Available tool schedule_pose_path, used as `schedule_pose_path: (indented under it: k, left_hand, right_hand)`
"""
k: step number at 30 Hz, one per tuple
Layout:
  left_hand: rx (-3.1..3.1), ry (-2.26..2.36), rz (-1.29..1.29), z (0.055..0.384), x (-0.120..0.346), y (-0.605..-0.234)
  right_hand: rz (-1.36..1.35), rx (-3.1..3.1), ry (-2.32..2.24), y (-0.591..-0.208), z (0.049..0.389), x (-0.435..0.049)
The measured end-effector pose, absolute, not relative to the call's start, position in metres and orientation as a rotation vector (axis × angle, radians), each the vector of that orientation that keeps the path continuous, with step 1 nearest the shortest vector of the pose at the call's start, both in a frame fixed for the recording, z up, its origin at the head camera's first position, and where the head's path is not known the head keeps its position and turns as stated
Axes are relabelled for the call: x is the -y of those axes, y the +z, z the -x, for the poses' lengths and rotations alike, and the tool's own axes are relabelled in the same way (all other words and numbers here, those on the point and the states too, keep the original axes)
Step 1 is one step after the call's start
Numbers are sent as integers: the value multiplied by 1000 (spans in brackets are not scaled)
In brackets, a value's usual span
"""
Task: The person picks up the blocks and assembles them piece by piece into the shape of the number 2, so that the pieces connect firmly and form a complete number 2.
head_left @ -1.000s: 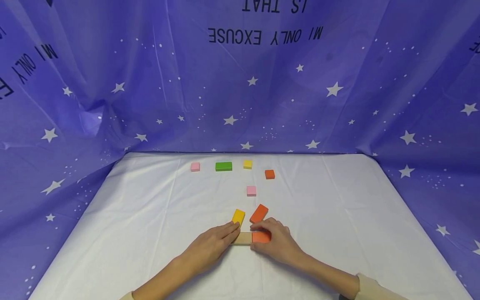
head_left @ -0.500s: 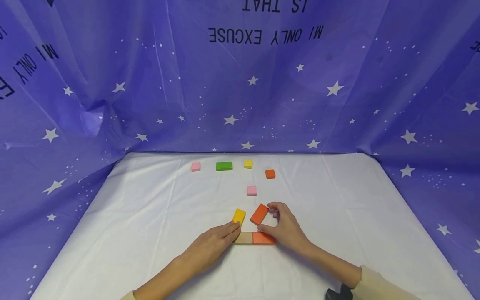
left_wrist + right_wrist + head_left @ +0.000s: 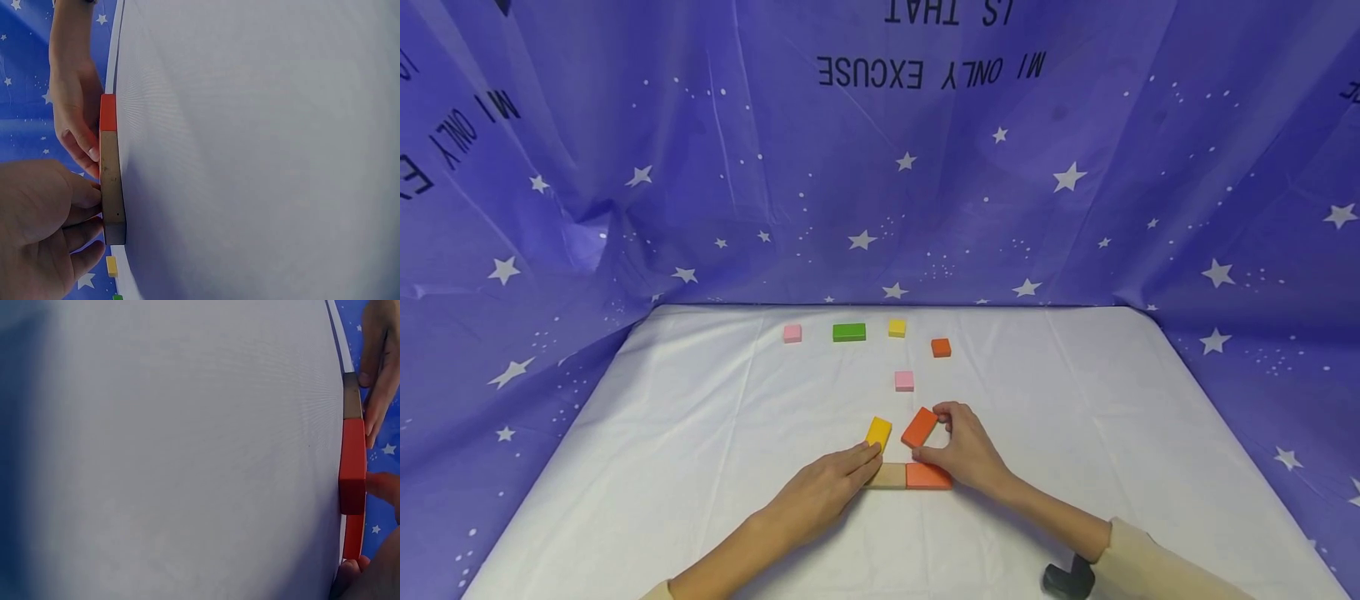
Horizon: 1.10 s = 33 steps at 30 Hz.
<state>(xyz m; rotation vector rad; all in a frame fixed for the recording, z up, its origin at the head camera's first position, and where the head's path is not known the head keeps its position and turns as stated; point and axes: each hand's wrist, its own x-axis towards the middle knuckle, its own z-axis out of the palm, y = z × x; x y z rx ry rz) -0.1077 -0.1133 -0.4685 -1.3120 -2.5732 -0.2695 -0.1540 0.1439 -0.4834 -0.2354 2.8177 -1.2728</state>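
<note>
My left hand [image 3: 820, 492] lies with fingers extended over the left part of a plain wooden block [image 3: 890, 476] and the near end of a yellow block [image 3: 877, 432]. The wooden block's left end is hidden under it. Against the wooden block's right end lies an orange block [image 3: 928, 477], the two forming a straight row. Just beyond the row, my right hand [image 3: 970, 450] holds a slanted red-orange block [image 3: 919, 427] by its right side, thumb at the near corner and fingertips at the far one. In the right wrist view, the row's orange block [image 3: 353, 465] partly covers the slanted block [image 3: 354, 536].
Farther back on the white cloth lie a pink cube [image 3: 904, 382], an orange cube [image 3: 941, 348], a yellow cube [image 3: 897, 328], a green block [image 3: 849, 332] and another pink cube [image 3: 792, 334]. A black object [image 3: 1067, 579] shows by the right sleeve. A blue star-patterned curtain [image 3: 880, 167] surrounds the table.
My right hand has let go of the orange block in the row and moved up to the slanted red-orange block, gripping it. The left hand has stayed in place.
</note>
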Motion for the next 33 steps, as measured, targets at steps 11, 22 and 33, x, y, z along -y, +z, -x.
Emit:
schedule_pose_path:
  k: [11,22,33]
  left_hand:
    - [2567,-276,1311,106,114,-468]
    - [2585,-262,1310,107,113,-467]
    - [2588,-267,1314,107,113,-468]
  right_hand:
    - [267,-2858,-1220,-483,157,-143]
    - [267,-2853,-1240,-478,172,-140]
    - [326,-2843,-1269,-476,188,-136]
